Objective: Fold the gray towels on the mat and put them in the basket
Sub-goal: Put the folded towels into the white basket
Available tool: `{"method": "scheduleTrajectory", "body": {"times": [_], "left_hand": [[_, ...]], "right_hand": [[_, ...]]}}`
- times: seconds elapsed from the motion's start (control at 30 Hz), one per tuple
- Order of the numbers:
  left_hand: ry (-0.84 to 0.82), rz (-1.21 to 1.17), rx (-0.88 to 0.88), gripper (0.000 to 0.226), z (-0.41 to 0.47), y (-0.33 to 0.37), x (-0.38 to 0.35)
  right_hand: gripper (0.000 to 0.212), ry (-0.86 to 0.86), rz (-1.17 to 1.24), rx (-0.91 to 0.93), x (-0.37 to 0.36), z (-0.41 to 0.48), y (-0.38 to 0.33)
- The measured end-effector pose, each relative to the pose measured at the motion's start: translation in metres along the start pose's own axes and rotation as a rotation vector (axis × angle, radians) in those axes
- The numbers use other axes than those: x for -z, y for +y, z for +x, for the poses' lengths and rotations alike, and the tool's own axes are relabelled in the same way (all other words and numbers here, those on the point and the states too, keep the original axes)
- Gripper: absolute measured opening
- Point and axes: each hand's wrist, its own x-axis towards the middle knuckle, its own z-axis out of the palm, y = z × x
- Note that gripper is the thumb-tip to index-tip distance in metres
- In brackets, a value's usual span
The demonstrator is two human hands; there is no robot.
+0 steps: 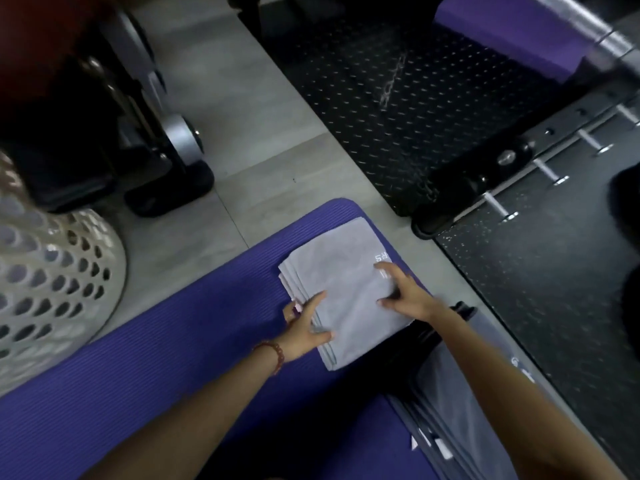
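A folded gray towel point(343, 282) with several stacked layers lies on the purple mat point(156, 358) near its far end. My left hand point(306, 323) rests on the towel's left edge with fingers spread flat. Across from it, my right hand point(403, 292) presses the right side, fingers spread and slightly bent. More gray towels point(446, 403) hang over a dark rack beside my right forearm. The white perforated basket point(52, 282) stands on the floor to the left of the mat.
Dark gym equipment with a metal wheel point(180, 136) stands behind the basket. A black diamond-plate platform point(398, 109) and a speckled rubber floor point(536, 278) lie to the right. Gray floor tiles point(242, 133) run between them. A rolled purple mat point(512, 39) sits at the far right.
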Motion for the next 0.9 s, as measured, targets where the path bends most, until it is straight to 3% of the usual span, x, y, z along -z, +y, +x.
{"method": "scheduleTrajectory", "body": {"times": [0.2,0.4,0.6,0.9], "left_hand": [[0.280,-0.063,-0.090,0.085,0.020,-0.032,-0.029],[0.457,-0.274,-0.171,0.066,0.039,-0.032,-0.043],[0.427,-0.333,-0.238,0.068,0.026,-0.023,-0.021],[0.168,0.070,-0.426,0.068,-0.141,0.048,0.043]], "right_hand": [[0.069,0.007,0.125,-0.009,-0.010,0.021,0.023],[0.062,-0.054,0.186,0.017,-0.006,0.024,0.023],[0.057,-0.050,0.399,0.046,-0.009,-0.010,-0.007],[0.061,0.340,0.682,0.159,-0.058,-0.203,-0.122]]}}
